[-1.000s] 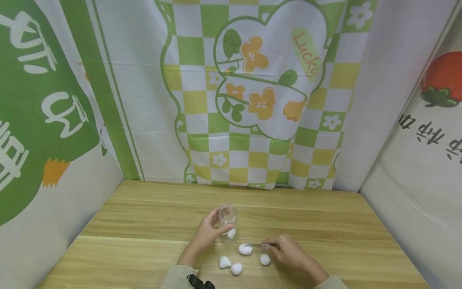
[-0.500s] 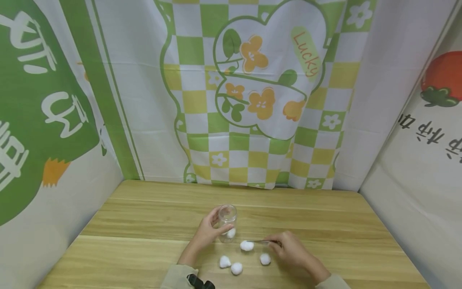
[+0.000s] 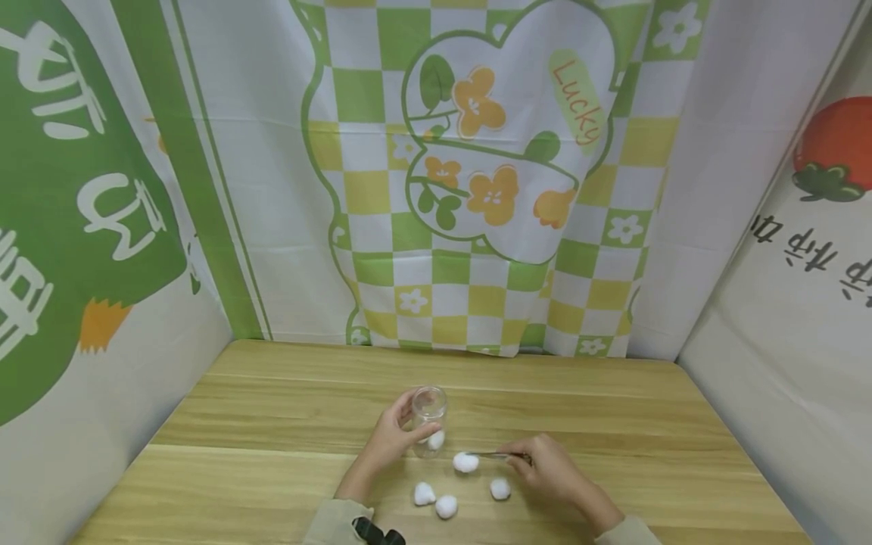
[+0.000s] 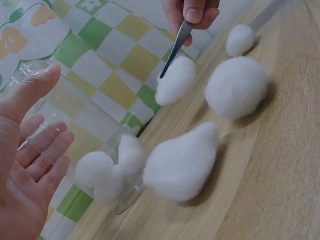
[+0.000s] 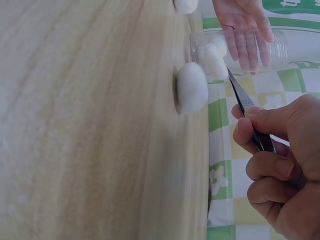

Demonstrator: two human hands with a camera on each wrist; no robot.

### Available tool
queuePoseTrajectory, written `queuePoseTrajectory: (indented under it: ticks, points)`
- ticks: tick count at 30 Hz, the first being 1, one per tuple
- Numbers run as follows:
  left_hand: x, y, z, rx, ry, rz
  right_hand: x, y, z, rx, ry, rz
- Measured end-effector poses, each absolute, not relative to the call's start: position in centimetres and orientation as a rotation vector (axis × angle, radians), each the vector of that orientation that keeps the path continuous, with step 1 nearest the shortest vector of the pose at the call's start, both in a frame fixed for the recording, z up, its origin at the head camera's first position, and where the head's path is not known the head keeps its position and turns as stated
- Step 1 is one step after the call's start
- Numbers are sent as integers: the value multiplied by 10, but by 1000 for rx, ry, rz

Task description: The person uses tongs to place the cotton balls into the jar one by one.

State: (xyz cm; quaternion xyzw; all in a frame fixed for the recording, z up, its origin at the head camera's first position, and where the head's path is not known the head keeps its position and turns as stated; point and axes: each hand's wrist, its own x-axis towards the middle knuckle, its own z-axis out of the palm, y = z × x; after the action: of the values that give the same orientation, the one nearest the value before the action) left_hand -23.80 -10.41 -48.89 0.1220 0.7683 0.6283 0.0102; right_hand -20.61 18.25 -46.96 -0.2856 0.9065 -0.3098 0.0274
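The right hand (image 3: 548, 469), low and right of centre in the head view, has its grip pinched on metal tweezers (image 3: 493, 455), whose tips clamp a cotton ball (image 3: 466, 462) just above the bench (image 3: 272, 424). Left of it, the left hand (image 3: 388, 439) has its grip curled round a clear jar (image 3: 429, 421) standing upright with cotton inside. Three loose cotton balls (image 3: 446, 506) lie on the bench nearer the bottom edge.

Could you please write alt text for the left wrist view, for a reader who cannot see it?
A right hand grips metal tweezers pinching a cotton ball above a wooden table. The left hand holds a clear jar containing cotton balls; three more lie on the table.
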Motion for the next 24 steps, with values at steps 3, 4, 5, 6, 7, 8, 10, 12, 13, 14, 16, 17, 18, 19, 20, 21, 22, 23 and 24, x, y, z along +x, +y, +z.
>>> queuePoseTrajectory:
  ticks: [3,4,5,6,7,8,10,12,13,14,16,17,18,19,20,21,22,23,24]
  points:
    - [-238,-104,-489,381,2407,1955,-206,182,-468,-891,2799,-974]
    - [-238,-104,-489,381,2409,1954,-206,182,-467,-896,2799,-984]
    - [-238,-104,-489,380,2409,1954,-206,182,-466,-905,2798,-996]
    - [-238,-104,-489,381,2409,1953,-207,182,-465,-913,2796,-1007]
    - [-238,-104,-489,381,2409,1952,-207,182,-463,-925,2799,-1013]
    - [-238,-104,-489,385,2409,1951,-207,182,-461,-930,2797,-1023]
    - [-238,-105,-489,392,2408,1947,-209,182,-457,-946,2805,-1034]
    - [-238,-105,-489,397,2410,1944,-210,181,-453,-956,2820,-1038]
    - [-237,-105,-488,400,2408,1943,-210,181,-451,-961,2831,-1040]
    - [-237,-105,-489,404,2408,1943,-211,181,-450,-963,2842,-1041]
    - [-237,-105,-488,409,2406,1944,-211,180,-448,-974,2867,-1034]
    - [-237,-105,-489,410,2404,1947,-212,180,-447,-980,2881,-1028]
    - [-237,-105,-488,410,2403,1948,-212,180,-446,-988,2889,-1024]
    - [-237,-105,-488,410,2401,1950,-212,180,-446,-996,2898,-1023]
    - [-237,-105,-488,411,2401,1950,-212,180,-445,-1004,2903,-1022]
    - [-237,-105,-489,410,2401,1951,-212,180,-444,-1011,2908,-1021]
    - [-237,-105,-488,407,2401,1951,-212,180,-443,-1019,2911,-1021]
    - [-237,-105,-488,407,2401,1951,-212,179,-442,-1026,2912,-1024]
    - [-237,-105,-488,407,2401,1949,-212,179,-441,-1025,2911,-1032]
